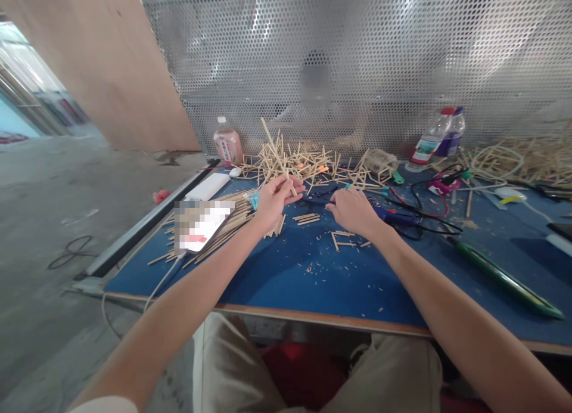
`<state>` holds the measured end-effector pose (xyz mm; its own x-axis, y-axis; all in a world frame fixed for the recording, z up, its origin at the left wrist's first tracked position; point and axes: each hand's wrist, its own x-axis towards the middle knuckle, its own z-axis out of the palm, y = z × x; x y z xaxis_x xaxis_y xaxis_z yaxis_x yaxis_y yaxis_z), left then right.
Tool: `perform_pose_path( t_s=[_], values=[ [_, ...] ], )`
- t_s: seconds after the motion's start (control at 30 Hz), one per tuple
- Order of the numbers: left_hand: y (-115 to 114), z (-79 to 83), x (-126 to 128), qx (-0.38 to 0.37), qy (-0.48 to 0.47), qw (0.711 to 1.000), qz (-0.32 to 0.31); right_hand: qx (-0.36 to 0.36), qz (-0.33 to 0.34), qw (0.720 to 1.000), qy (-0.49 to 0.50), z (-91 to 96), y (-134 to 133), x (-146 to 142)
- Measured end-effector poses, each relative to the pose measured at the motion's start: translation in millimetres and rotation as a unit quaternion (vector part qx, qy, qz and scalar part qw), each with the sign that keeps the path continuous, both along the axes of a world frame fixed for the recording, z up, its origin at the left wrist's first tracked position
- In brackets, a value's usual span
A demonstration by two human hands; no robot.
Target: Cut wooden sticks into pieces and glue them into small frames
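Note:
My left hand [276, 197] pinches thin wooden sticks [271, 137] between thumb and fingers, and they slant up and away from it. Palm down over the table, my right hand [355, 211] has its fingers curled. A dark-blue tool [397, 216] shows beside that wrist, and a dark narrow part lies left of the fingertips; what is under the palm is hidden. Short cut sticks [306, 219] lie between the hands. Just below my right hand is a small angular frame of sticks [343, 241].
Behind my hands, joined stick frames [308, 160] pile up against a perforated metal screen [357, 61]. Long sticks [214, 240] lie under a phone [203, 225] at left. Bottles [429, 142], cables and a green tool [504, 276] occupy the right side.

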<state>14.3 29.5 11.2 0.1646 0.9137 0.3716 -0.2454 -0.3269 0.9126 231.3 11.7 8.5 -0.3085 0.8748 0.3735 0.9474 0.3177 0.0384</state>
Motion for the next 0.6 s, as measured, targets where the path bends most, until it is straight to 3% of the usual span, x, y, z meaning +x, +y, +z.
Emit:
perform_pose_path(
  t_s=[0.13,0.23,0.37,0.5,0.6],
  values=[
    [1.0,5.8,-4.2,0.04,-0.042,0.997,0.053,-0.022,-0.046,0.99,0.132,8.9,-1.2,-1.2],
    [4.5,6.7,-8.1,0.044,-0.068,0.995,0.06,0.04,-0.073,0.967,0.24,18.9,-4.9,0.6],
    [6.0,4.2,-8.4,-0.004,-0.039,0.999,0.006,0.103,-0.031,0.923,0.369,26.1,-9.9,1.9],
    [0.7,0.1,-0.4,-0.006,0.035,0.998,-0.061,0.079,0.011,0.888,0.454,22.3,-11.2,-3.0],
    [-5.1,-0.5,4.9,0.033,0.084,0.994,-0.066,0.058,0.038,0.866,0.496,17.6,-10.2,-6.5]
  ],
)
